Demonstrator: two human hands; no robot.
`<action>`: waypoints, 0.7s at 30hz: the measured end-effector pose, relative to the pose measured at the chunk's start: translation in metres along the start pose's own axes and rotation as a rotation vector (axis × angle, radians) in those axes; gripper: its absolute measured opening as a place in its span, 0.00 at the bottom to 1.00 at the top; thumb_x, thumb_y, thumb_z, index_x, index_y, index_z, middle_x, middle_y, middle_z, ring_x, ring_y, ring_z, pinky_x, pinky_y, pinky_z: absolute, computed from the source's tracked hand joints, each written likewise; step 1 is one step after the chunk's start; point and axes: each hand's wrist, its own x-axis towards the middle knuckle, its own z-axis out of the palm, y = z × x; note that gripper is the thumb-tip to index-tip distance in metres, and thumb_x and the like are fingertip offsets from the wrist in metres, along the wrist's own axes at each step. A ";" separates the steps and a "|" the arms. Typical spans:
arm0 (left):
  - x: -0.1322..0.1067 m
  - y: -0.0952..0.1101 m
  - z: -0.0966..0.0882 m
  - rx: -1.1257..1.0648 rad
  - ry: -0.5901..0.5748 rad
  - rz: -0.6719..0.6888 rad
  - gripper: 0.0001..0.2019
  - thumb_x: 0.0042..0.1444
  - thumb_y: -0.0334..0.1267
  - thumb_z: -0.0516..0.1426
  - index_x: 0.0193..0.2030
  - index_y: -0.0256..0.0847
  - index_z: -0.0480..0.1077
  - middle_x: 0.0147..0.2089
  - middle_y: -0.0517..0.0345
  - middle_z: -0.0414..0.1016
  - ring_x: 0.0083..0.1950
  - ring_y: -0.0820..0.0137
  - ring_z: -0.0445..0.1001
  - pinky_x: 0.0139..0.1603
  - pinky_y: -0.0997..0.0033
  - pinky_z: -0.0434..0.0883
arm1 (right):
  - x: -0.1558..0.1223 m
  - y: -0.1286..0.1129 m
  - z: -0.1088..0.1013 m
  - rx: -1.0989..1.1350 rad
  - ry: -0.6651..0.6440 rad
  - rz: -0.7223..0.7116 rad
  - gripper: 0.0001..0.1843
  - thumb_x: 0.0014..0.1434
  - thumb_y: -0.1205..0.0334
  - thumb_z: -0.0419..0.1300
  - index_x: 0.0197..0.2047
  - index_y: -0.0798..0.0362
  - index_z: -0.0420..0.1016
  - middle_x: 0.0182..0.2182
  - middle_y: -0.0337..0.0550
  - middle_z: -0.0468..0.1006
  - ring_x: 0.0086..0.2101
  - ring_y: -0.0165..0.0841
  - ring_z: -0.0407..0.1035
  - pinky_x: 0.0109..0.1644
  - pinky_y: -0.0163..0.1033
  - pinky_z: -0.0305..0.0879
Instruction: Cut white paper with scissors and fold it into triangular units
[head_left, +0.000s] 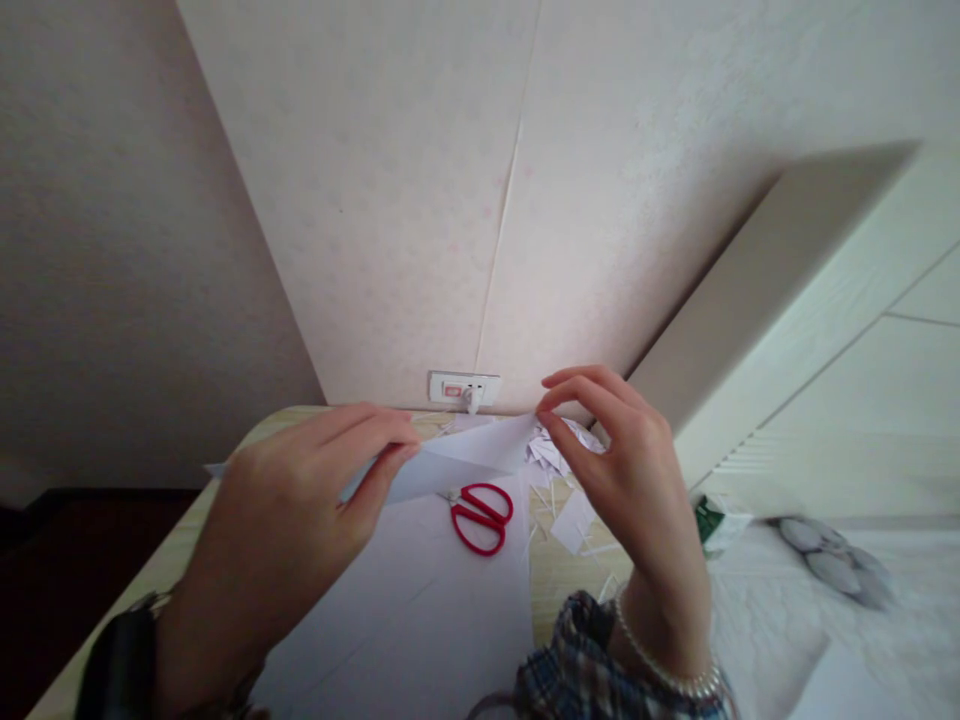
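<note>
A folded sheet of white paper (469, 458) is held up over the table between both hands. My left hand (285, 520) pinches its left part between thumb and fingers. My right hand (626, 470) pinches its upper right corner with thumb and forefinger, the other fingers curled above. A watch sits on my left wrist and a bead bracelet on my right. Under the paper, red-handled scissors (481, 516) lie on a large white sheet (420, 610) spread on the wooden table (559, 575).
Several white paper scraps (559, 470) are piled at the table's back right. A wall socket (463, 388) with a plug sits just above the table's far edge. A white headboard (810, 330) and a bed with a patterned cover (825, 570) lie to the right.
</note>
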 end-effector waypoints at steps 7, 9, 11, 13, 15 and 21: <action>0.003 0.001 0.002 0.039 -0.044 -0.047 0.14 0.64 0.38 0.49 0.35 0.43 0.76 0.40 0.49 0.84 0.40 0.54 0.81 0.42 0.58 0.70 | -0.003 -0.020 0.009 0.001 -0.041 -0.070 0.05 0.64 0.70 0.60 0.42 0.52 0.75 0.49 0.48 0.78 0.51 0.40 0.70 0.58 0.50 0.62; 0.003 0.002 0.003 0.025 -0.047 -0.042 0.14 0.64 0.38 0.49 0.36 0.43 0.77 0.40 0.50 0.84 0.40 0.55 0.81 0.42 0.60 0.71 | -0.003 -0.030 0.019 0.021 -0.080 -0.106 0.06 0.65 0.70 0.59 0.42 0.51 0.75 0.48 0.46 0.79 0.51 0.39 0.70 0.59 0.48 0.61; 0.003 0.003 0.003 0.006 -0.049 -0.029 0.14 0.64 0.38 0.49 0.36 0.44 0.76 0.41 0.51 0.84 0.40 0.57 0.81 0.42 0.61 0.71 | -0.002 -0.037 0.028 0.048 -0.112 -0.127 0.06 0.65 0.70 0.58 0.40 0.51 0.74 0.46 0.45 0.79 0.49 0.38 0.71 0.57 0.46 0.63; 0.002 0.003 0.004 -0.008 -0.047 -0.018 0.13 0.64 0.37 0.49 0.37 0.45 0.76 0.42 0.52 0.84 0.40 0.58 0.81 0.42 0.61 0.71 | -0.001 -0.041 0.033 0.068 -0.125 -0.127 0.07 0.66 0.70 0.56 0.38 0.51 0.74 0.44 0.44 0.80 0.47 0.38 0.72 0.53 0.44 0.65; 0.002 0.004 0.004 -0.014 -0.032 -0.009 0.13 0.64 0.37 0.49 0.36 0.45 0.76 0.42 0.52 0.85 0.40 0.58 0.81 0.41 0.61 0.71 | -0.001 -0.043 0.035 0.076 -0.126 -0.116 0.07 0.66 0.70 0.56 0.38 0.52 0.74 0.41 0.44 0.80 0.44 0.38 0.72 0.51 0.42 0.65; 0.001 0.009 0.003 -0.037 -0.023 0.010 0.13 0.64 0.37 0.50 0.37 0.44 0.76 0.42 0.53 0.85 0.41 0.58 0.82 0.42 0.61 0.72 | -0.003 -0.046 0.036 0.031 -0.124 -0.122 0.07 0.66 0.69 0.57 0.36 0.53 0.74 0.33 0.42 0.79 0.38 0.36 0.72 0.45 0.41 0.63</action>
